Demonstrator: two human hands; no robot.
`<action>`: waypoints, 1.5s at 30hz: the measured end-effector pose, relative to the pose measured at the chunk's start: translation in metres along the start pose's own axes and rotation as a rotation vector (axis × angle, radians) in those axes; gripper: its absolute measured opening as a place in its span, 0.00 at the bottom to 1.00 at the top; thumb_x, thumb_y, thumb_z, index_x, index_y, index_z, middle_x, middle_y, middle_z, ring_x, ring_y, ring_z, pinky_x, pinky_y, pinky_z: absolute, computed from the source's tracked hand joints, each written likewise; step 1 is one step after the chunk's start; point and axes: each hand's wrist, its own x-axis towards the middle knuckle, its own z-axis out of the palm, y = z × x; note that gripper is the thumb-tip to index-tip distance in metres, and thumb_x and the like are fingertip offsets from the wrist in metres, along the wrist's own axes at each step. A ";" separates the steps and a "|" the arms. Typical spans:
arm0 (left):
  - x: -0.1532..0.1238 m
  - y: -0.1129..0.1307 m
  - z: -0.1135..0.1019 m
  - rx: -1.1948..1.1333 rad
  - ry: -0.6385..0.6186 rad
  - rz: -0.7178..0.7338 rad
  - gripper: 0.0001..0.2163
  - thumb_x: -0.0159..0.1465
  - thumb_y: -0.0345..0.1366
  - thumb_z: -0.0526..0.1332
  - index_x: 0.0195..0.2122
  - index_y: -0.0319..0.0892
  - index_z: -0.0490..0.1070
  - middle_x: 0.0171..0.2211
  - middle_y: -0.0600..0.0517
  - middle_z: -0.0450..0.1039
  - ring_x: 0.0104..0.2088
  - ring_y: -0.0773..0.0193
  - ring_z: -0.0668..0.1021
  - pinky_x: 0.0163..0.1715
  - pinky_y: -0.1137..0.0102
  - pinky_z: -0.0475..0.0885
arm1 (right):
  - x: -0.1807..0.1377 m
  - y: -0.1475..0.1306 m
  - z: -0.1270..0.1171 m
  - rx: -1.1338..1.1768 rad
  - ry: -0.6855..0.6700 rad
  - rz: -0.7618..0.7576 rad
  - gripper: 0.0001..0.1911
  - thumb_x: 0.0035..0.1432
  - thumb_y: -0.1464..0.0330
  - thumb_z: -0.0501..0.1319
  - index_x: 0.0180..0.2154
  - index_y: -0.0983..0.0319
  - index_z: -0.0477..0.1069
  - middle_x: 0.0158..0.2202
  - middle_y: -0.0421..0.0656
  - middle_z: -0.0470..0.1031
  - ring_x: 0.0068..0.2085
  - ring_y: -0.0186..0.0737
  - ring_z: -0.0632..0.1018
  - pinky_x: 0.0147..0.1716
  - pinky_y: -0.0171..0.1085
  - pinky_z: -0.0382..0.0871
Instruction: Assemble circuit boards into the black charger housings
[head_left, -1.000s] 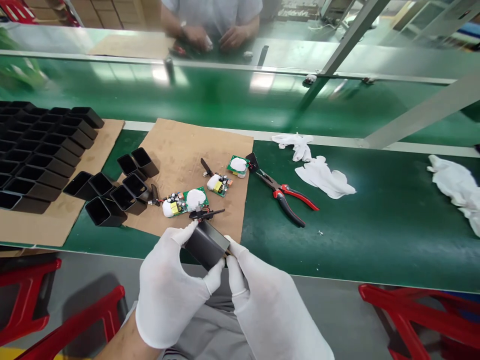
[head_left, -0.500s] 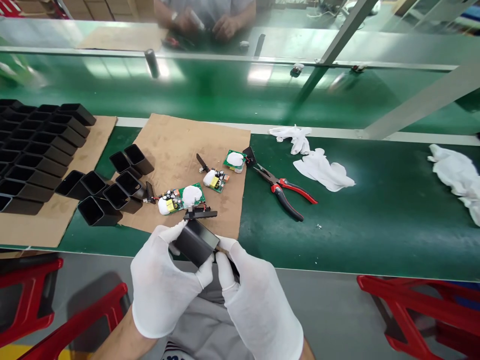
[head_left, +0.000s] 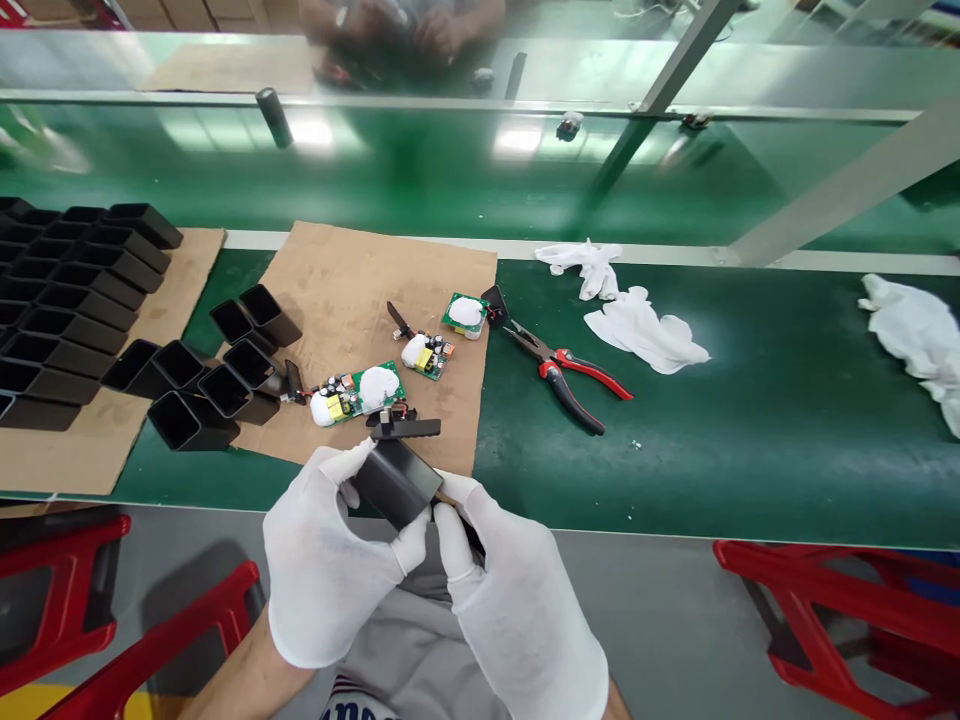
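Both my hands wear white gloves and meet at the table's near edge. My left hand (head_left: pixel 330 560) grips a black rectangular plastic housing (head_left: pixel 394 482) from the left. From the right, my right hand (head_left: pixel 510 590) pinches the same housing at its lower corner. A black plug cap on wires (head_left: pixel 405 428) sticks out of the housing's top. On the brown cardboard sheet (head_left: pixel 352 280) beyond lie three green circuit boards with white blobs (head_left: pixel 358 392) (head_left: pixel 426 354) (head_left: pixel 465 315).
Loose black housings (head_left: pixel 225 375) lie left of the boards, and rows of them (head_left: pixel 67 290) fill another cardboard at far left. Red-handled pliers (head_left: pixel 566 375) and white gloves (head_left: pixel 637 325) (head_left: pixel 919 340) lie on the green mat. A person's hands (head_left: pixel 405 25) work across the conveyor. Red stools (head_left: pixel 840 620) stand below.
My hands and the housing have shifted a little to the left and closer to me. The cap on top has tilted flatter. The items on the table have not moved.
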 end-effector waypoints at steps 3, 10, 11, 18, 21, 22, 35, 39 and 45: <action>0.003 0.005 0.001 -0.008 -0.017 -0.033 0.21 0.53 0.42 0.71 0.46 0.38 0.79 0.29 0.55 0.75 0.25 0.63 0.77 0.29 0.68 0.75 | 0.000 0.003 -0.008 -0.010 -0.010 0.000 0.18 0.69 0.69 0.53 0.49 0.53 0.81 0.29 0.33 0.83 0.26 0.33 0.82 0.29 0.31 0.71; 0.030 0.010 -0.012 -0.455 -0.392 -0.411 0.19 0.52 0.46 0.68 0.41 0.39 0.80 0.26 0.52 0.80 0.25 0.60 0.77 0.28 0.67 0.75 | 0.006 0.024 -0.054 -0.090 0.103 0.045 0.16 0.70 0.62 0.56 0.52 0.52 0.80 0.30 0.34 0.84 0.24 0.32 0.80 0.28 0.29 0.73; 0.033 0.010 -0.014 -0.518 -0.434 -0.435 0.20 0.52 0.48 0.68 0.40 0.39 0.80 0.25 0.52 0.79 0.26 0.59 0.78 0.28 0.67 0.75 | 0.011 0.030 -0.055 -0.138 0.189 0.064 0.16 0.70 0.62 0.57 0.53 0.52 0.80 0.28 0.33 0.82 0.22 0.32 0.78 0.26 0.30 0.71; 0.033 0.013 -0.019 -0.764 -0.512 -0.518 0.22 0.51 0.53 0.70 0.38 0.41 0.79 0.29 0.47 0.80 0.34 0.51 0.81 0.35 0.61 0.77 | 0.052 0.073 -0.024 -0.536 0.509 -0.289 0.16 0.75 0.68 0.57 0.56 0.60 0.80 0.37 0.42 0.80 0.31 0.34 0.78 0.32 0.34 0.69; 0.032 0.014 -0.020 -0.817 -0.530 -0.552 0.24 0.50 0.52 0.71 0.41 0.39 0.79 0.32 0.45 0.82 0.35 0.50 0.81 0.37 0.60 0.76 | 0.058 0.083 -0.016 -0.574 0.502 -0.359 0.15 0.75 0.69 0.58 0.56 0.61 0.80 0.36 0.43 0.78 0.33 0.37 0.78 0.33 0.36 0.69; 0.033 0.014 -0.020 -0.836 -0.537 -0.563 0.24 0.49 0.51 0.72 0.41 0.38 0.80 0.33 0.44 0.82 0.35 0.50 0.81 0.38 0.60 0.76 | 0.059 0.084 -0.015 -0.575 0.498 -0.370 0.15 0.74 0.69 0.58 0.55 0.61 0.80 0.37 0.43 0.78 0.34 0.39 0.78 0.34 0.36 0.69; 0.030 0.012 -0.019 -1.019 -0.591 -0.657 0.27 0.49 0.49 0.74 0.44 0.35 0.81 0.37 0.42 0.84 0.38 0.53 0.80 0.41 0.63 0.75 | 0.033 0.057 -0.013 -0.300 0.511 -0.457 0.12 0.71 0.73 0.63 0.52 0.54 0.78 0.44 0.43 0.82 0.43 0.42 0.81 0.45 0.43 0.73; 0.030 0.012 -0.016 -0.999 -0.583 -0.650 0.25 0.50 0.49 0.73 0.44 0.36 0.80 0.38 0.43 0.85 0.39 0.52 0.82 0.41 0.62 0.76 | 0.000 0.032 0.003 0.092 0.374 -0.448 0.18 0.73 0.69 0.60 0.62 0.53 0.73 0.47 0.45 0.78 0.46 0.43 0.80 0.44 0.42 0.78; 0.026 0.016 -0.018 -0.929 -0.414 -0.634 0.20 0.61 0.51 0.69 0.45 0.40 0.79 0.45 0.44 0.86 0.44 0.51 0.86 0.46 0.61 0.82 | -0.003 0.024 0.028 -0.064 0.433 -0.546 0.26 0.69 0.66 0.68 0.65 0.54 0.68 0.58 0.49 0.74 0.56 0.45 0.80 0.51 0.42 0.82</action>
